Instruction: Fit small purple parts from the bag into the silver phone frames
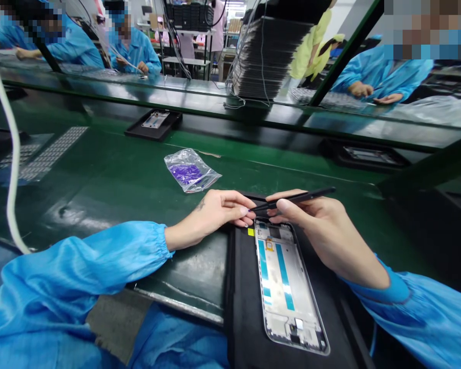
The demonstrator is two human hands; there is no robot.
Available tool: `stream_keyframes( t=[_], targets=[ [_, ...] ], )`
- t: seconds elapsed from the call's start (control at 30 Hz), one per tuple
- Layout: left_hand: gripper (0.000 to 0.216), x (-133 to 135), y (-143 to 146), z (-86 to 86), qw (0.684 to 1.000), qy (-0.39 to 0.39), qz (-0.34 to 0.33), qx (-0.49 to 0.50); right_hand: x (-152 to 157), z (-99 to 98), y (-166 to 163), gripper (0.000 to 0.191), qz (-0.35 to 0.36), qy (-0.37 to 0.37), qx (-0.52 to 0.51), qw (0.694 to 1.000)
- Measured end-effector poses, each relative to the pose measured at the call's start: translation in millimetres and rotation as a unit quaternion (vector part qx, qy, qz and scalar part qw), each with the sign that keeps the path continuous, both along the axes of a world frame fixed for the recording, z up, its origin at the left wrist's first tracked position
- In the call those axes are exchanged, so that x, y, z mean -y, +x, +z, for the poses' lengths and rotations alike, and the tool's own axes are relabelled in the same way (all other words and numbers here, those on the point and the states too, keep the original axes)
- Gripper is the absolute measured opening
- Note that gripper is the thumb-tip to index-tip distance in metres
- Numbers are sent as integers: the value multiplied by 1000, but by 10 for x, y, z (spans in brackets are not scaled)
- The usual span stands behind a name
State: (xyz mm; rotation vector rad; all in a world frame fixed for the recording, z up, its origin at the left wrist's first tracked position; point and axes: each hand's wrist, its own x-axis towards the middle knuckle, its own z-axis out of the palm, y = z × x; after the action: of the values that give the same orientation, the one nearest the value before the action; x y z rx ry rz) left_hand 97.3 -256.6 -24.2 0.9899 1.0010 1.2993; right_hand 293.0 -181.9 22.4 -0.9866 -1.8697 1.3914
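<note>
Black tweezers (pixel 303 197) are gripped in my right hand (pixel 318 220), their tips pointing left. Those tips meet the fingertips of my left hand (pixel 218 212), which pinches something tiny and purple that I cannot make out well. Below both hands lies a silver phone frame (pixel 297 271) with blue strips and a small orange flex part near its top. It rests in a black tray (pixel 246 287), beside a small yellow sticker (pixel 251 232). Farther back on the bench is a clear plastic bag (pixel 192 170) of small purple pieces.
Another black tray (pixel 153 124) with a phone frame sits back left, and one more tray (pixel 363 155) back right. A sheet of small parts (pixel 56 154) lies left, near a white hose (pixel 13 154). Across the line, a tall stack of trays (pixel 263 59) stands among co-workers in blue.
</note>
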Motion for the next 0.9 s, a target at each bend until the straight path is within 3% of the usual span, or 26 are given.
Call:
stream_keyframes(
  t=[0.3, 0.37, 0.5, 0.57, 0.7, 0.9],
  targets=[
    [14, -18, 2, -49, 999, 25, -12, -37, 15, 16, 17, 31, 11, 3, 2, 1000],
    [17, -19, -9, -59, 998, 35, -18, -55, 9, 33, 36, 29, 14, 51, 14, 998],
    [23, 0, -51, -42, 985, 84, -8, -150, -29, 62, 154, 17, 42, 217, 39, 974],
    [21, 12, -64, -12, 956, 135, 18, -258, -57, 41, 252, 12, 59, 287, 54, 954],
    [19, 1, -29, 34, 861, 237, 37, -449, -94, -84, 441, 15, 88, 372, 82, 920],
    [17, -70, 111, 50, 830, 202, 24, -519, -74, -215, 526, 32, 127, 426, 64, 893]
  ],
)
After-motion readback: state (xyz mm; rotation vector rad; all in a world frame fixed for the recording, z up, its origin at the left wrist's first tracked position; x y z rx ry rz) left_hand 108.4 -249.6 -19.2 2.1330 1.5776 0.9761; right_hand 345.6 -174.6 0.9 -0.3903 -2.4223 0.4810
